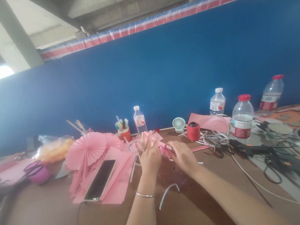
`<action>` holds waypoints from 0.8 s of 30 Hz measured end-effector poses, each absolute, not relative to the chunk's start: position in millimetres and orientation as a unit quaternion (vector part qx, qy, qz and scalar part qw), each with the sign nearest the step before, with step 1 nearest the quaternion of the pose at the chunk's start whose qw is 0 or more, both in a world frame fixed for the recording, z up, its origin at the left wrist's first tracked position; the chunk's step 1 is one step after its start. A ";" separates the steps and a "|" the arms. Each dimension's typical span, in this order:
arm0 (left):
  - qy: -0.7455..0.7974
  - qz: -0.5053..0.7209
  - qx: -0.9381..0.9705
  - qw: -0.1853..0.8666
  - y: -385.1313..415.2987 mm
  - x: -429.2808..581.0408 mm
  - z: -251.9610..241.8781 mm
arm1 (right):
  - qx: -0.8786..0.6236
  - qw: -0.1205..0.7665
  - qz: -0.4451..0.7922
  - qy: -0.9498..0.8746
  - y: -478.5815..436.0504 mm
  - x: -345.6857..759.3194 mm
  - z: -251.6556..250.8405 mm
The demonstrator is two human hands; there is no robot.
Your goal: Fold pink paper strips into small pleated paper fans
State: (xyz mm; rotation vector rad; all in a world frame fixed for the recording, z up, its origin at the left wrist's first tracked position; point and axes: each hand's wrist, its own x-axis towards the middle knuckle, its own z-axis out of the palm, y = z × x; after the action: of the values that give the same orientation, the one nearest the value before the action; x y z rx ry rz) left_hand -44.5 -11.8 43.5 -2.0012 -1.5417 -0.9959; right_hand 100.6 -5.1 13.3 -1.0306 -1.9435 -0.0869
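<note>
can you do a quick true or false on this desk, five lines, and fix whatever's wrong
1. The left hand and right hand are both at the pleated pink paper. True.
2. The silver bracelet is on the right wrist. False: the silver bracelet is on the left wrist.
3. The phone lies on bare table. False: the phone lies on pink sheets.
4. A small pale green fan stands left of the red cylinder in this view. True.
5. Every bottle has a red cap. False: one with a white cap stands behind the left hand.
</note>
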 end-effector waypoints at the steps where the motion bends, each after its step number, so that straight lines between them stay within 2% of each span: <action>1: -0.547 -0.366 -0.728 0.191 -9.0 -45.9 41.3 | -0.414 0.459 -0.039 -0.785 -4.4 101.9 13.6; 8: -0.436 -0.426 -0.782 -0.128 7.4 -47.2 22.9 | -0.373 0.565 -0.020 -0.735 -1.2 102.1 9.9; 13: -0.385 -0.485 -0.731 -0.286 9.9 -41.4 17.7 | -0.361 0.568 0.004 -0.740 -1.9 99.3 7.5; 19: -0.380 -0.509 -0.710 -0.304 9.9 -41.7 19.0 | -0.372 0.564 0.043 -0.736 -3.2 99.4 10.2; 24: -0.394 -0.508 -0.732 -0.224 2.9 -42.1 27.5 | -0.378 0.565 0.017 -0.733 -7.7 101.9 23.2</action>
State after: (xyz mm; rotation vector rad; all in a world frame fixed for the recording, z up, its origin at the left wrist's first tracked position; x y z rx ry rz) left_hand -42.1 2.9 27.5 -2.7000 -1.4544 -1.8737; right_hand 101.9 -7.7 23.2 -0.8903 -1.7244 0.0398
